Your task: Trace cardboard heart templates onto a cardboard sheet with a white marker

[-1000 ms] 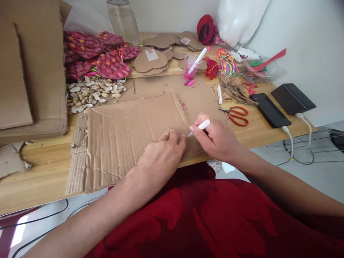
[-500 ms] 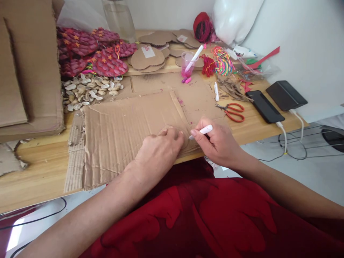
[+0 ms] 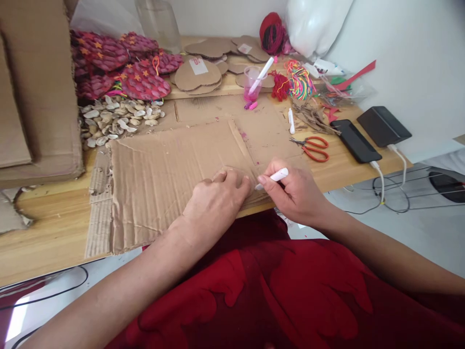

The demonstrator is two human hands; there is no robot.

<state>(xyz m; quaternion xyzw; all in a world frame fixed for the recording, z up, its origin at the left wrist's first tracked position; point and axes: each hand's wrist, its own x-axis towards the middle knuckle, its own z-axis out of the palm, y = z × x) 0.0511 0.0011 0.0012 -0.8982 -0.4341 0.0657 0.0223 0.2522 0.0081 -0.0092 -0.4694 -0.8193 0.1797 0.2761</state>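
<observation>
My left hand (image 3: pixel 216 201) lies curled on a small cardboard cut-out (image 3: pixel 232 171), pressing it down onto a large sheet of corrugated cardboard (image 3: pixel 163 174) at the table's near edge. Only the cut-out's rounded top edge shows past my fingers. My right hand (image 3: pixel 294 194) is closed on a white pen (image 3: pixel 273 178), its tip touching the sheet right beside the cut-out's right edge. Both forearms come in over my red-clothed lap.
Red-handled scissors (image 3: pixel 314 148), a second white pen (image 3: pixel 291 120) and cardboard scraps lie right of the sheet. Two black devices (image 3: pixel 358 140) with cables sit at the table's right end. Behind are shells (image 3: pixel 116 118), red patterned fabric hearts (image 3: pixel 141 80), cardboard heart shapes (image 3: pixel 198 75), a pink cup (image 3: pixel 252 82), coloured threads (image 3: pixel 300 82). Folded boxes stand left.
The view has drifted slightly, so the table sits a little higher and further left in frame. My right hand with the pen edged a little along the cut-out; my left hand kept its place.
</observation>
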